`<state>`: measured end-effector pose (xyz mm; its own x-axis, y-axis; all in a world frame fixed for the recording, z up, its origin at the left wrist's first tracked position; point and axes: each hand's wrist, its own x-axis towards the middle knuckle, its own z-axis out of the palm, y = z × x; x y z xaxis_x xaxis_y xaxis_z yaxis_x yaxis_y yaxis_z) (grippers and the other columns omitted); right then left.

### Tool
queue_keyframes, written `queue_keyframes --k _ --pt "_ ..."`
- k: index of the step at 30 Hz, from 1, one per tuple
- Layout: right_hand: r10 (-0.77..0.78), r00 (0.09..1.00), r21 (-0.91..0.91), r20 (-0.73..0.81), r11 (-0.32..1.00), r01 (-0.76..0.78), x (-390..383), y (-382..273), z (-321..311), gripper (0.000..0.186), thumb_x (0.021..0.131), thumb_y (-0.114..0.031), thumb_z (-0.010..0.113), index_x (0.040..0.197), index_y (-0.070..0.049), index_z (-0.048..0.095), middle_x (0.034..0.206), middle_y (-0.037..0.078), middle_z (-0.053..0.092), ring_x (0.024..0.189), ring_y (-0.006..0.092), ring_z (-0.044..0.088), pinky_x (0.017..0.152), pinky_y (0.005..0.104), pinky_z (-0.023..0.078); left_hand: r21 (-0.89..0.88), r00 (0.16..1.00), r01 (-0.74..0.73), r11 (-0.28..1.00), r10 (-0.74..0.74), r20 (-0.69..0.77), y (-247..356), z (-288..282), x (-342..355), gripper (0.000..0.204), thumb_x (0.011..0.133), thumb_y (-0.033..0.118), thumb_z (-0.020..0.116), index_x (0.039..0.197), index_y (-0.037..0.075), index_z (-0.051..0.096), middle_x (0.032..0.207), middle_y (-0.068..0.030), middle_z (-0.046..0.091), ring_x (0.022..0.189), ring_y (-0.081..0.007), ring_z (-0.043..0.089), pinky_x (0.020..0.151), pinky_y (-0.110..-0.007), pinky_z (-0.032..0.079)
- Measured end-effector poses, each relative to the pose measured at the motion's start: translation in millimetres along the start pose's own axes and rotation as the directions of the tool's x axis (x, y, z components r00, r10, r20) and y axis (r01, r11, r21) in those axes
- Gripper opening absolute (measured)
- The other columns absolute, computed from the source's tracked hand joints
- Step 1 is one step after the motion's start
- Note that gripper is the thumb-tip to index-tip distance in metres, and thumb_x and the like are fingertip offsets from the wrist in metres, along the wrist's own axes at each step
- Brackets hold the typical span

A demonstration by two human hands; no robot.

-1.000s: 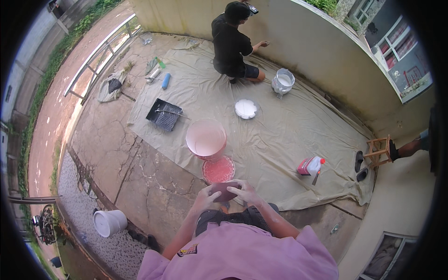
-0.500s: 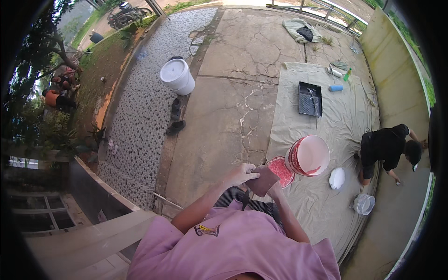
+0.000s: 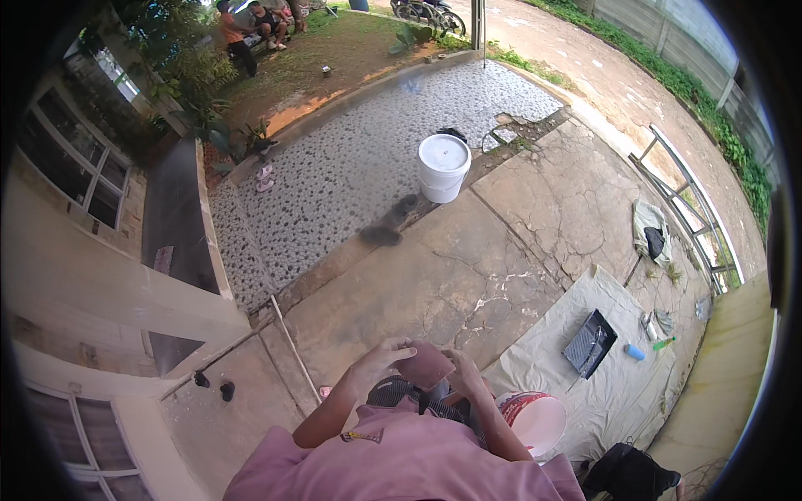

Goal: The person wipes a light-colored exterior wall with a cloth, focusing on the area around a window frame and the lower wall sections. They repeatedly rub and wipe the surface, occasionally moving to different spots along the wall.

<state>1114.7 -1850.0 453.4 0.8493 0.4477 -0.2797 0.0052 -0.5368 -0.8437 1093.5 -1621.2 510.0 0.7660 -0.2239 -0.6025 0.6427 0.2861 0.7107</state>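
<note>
In front of my pink shirt, my left hand [image 3: 383, 361] grips a reddish-brown sheet [image 3: 424, 370], which looks like sandpaper, by its left side. My right hand [image 3: 462, 374] holds its right side. Just right of my body stands an open red bucket [image 3: 540, 424] with a pale inside, on a pale plastic sheet [image 3: 535, 367]. A black paint tray [image 3: 591, 341] with a roller frame lies farther right on that sheet, near a blue roller [image 3: 633, 352].
A white lidded bucket [image 3: 444, 171] stands at the pebbled strip's edge near black footwear [image 3: 381, 234]. A co-worker in black [image 3: 626, 472] is at lower right; people [image 3: 238, 33] are in the garden. A metal railing [image 3: 702, 225] lines the right; house walls [image 3: 83, 309] are left.
My view has swung leftward, bringing the garden and house front into view; the co-worker has slid toward the bottom edge. My hands still grip the brown sheet.
</note>
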Motion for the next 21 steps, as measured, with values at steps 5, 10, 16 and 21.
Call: queue_keyframes --k 5,10,16,21 --pt "0.037 0.998 0.157 0.060 0.987 -0.046 42.2 33.8 -36.5 0.036 0.091 -0.023 0.061 0.119 0.000 0.059 0.109 0.018 0.066 0.103 0.0276 0.065 0.088 0.0369 0.050 0.912 0.905 -0.011 0.411 0.392 -0.166 0.2 6.7 56.5 0.029 0.087 0.027 0.069 0.098 0.001 0.066 0.084 -0.0086 0.068 0.078 -0.0161 0.063 0.071 -0.031 0.049" --pt "0.012 0.989 0.191 0.149 0.981 -0.041 106.1 102.9 -80.3 0.042 0.092 -0.023 0.062 0.127 -0.001 0.053 0.113 0.014 0.065 0.104 0.0237 0.063 0.085 0.0355 0.052 0.660 0.876 -0.094 0.745 0.377 -0.300 49.8 23.2 126.1 0.038 0.084 0.028 0.071 0.107 -0.002 0.065 0.092 -0.0152 0.070 0.084 -0.0220 0.066 0.075 -0.034 0.051" --pt "-0.181 0.881 0.781 0.437 0.562 -0.271 148.6 77.4 -131.5 0.060 0.090 -0.022 0.064 0.141 -0.006 0.038 0.136 0.015 0.049 0.125 0.0262 0.050 0.098 0.0405 0.045 0.434 0.942 -0.210 0.876 0.301 -0.152 73.0 31.8 164.6 0.040 0.085 0.030 0.073 0.109 0.000 0.063 0.097 -0.0094 0.067 0.090 -0.0145 0.062 0.078 -0.030 0.049" --pt "-0.339 0.717 0.787 0.610 0.363 -0.498 178.9 56.7 -132.7 0.067 0.089 -0.031 0.066 0.143 -0.006 0.036 0.135 0.008 0.050 0.123 0.0234 0.049 0.103 0.0402 0.039 0.499 0.814 -0.105 0.860 0.362 -0.454 59.5 40.6 150.9 0.035 0.084 0.028 0.073 0.100 -0.002 0.064 0.087 -0.0108 0.067 0.080 -0.0165 0.062 0.072 -0.031 0.049"
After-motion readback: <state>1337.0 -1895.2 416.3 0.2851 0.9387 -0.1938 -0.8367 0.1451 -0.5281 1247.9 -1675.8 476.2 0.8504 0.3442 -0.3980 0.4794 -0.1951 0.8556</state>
